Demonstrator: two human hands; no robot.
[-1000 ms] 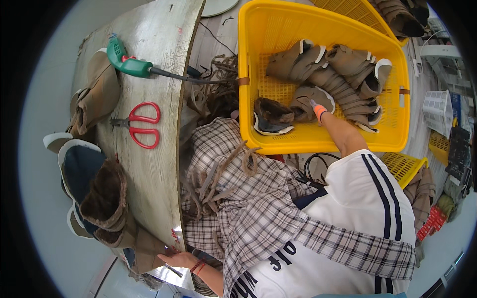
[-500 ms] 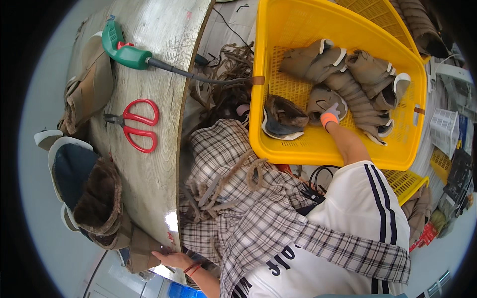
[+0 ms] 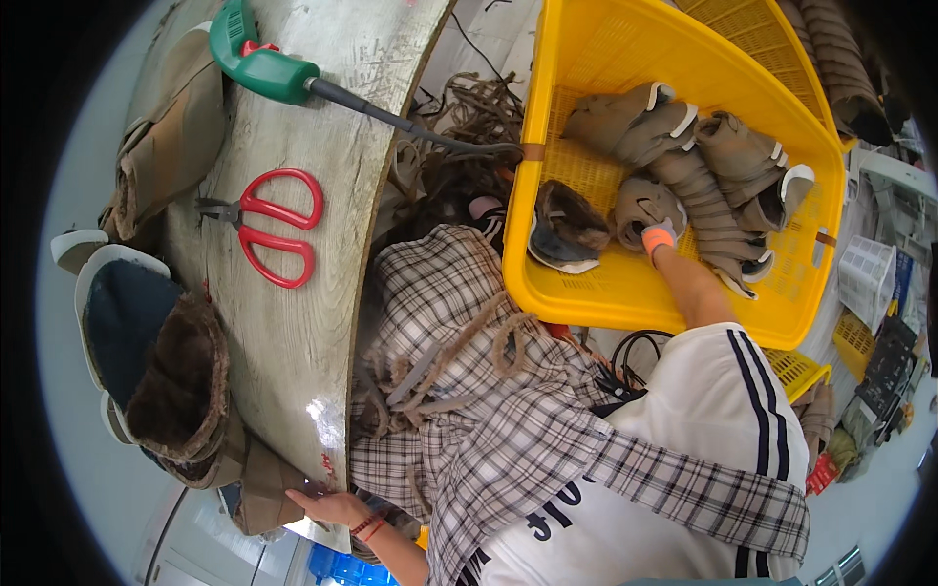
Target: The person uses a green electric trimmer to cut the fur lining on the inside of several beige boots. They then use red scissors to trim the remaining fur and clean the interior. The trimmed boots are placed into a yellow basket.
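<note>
Inside the yellow crate (image 3: pixel 625 311), my right hand (image 3: pixel 661 237), with orange and pale coverings on its fingers, closes on the rim of a rolled brown boot upper (image 3: pixel 643 198). Its fingertips are partly hidden in the dark opening. A fleece-lined boot upper (image 3: pixel 572 223) lies to its left, and several stacked brown uppers (image 3: pixel 699 195) are to its right and beyond. At the lower left, my left hand (image 3: pixel 337 508) rests with stretched fingers against a brown boot upper (image 3: pixel 262 488) by the table's edge; some of its fingers are hidden.
On the wooden table (image 3: pixel 293 371) lie red-handled scissors (image 3: pixel 283 230) and a green corded hand tool (image 3: pixel 264 68). Fleece-lined boots (image 3: pixel 181 391) line the table's left edge. Brown fleece strips (image 3: pixel 469 112) pile between table and crate. A black cable (image 3: pixel 635 356) loops below the crate.
My right fingers, earlier laid over the boot upper's side, have bent to its opening. The left hand stays at its upper. The view has shifted slightly.
</note>
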